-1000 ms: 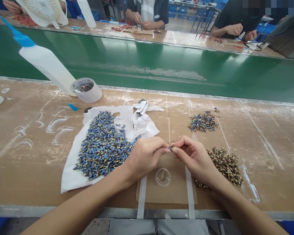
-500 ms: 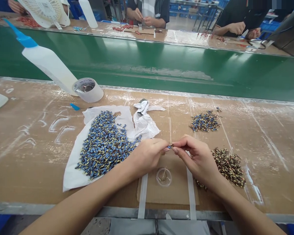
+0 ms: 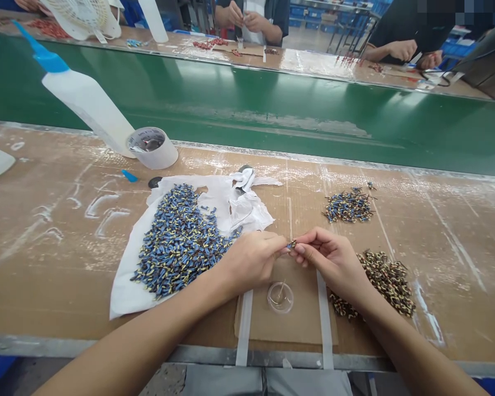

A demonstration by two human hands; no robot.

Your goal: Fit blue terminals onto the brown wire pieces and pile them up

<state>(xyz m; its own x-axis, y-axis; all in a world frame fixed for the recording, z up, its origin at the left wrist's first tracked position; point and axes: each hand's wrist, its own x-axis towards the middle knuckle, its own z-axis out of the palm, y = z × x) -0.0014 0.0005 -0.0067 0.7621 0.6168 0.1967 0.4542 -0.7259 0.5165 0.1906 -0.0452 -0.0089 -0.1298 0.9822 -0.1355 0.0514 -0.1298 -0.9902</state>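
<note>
My left hand (image 3: 258, 256) pinches a tiny blue-and-dark piece (image 3: 291, 245) between thumb and forefinger. From the other side, the fingertips of my right hand (image 3: 330, 258) close on the same piece, so the hands almost touch. Its exact kind is too small to make out. Below them, a small clear cup (image 3: 280, 297) with a thin stick in it stands on a cardboard sheet (image 3: 291, 330). A heap of small blue-and-yellow pieces (image 3: 181, 242) lies on white paper (image 3: 121, 297) to the left. Brown-and-cream pieces (image 3: 390, 283) are piled beside my right forearm.
A smaller mixed pile (image 3: 348, 206) lies further back on the right. At the back left, a white squeeze bottle (image 3: 84, 110) leans against a tape roll (image 3: 159, 154). Beyond the green strip (image 3: 247, 115), other people's hands work at another table.
The view has shifted slightly, moving the table items a little to the right in the picture. Both hands stay together at the small piece; my right fingers have changed their hold slightly.
</note>
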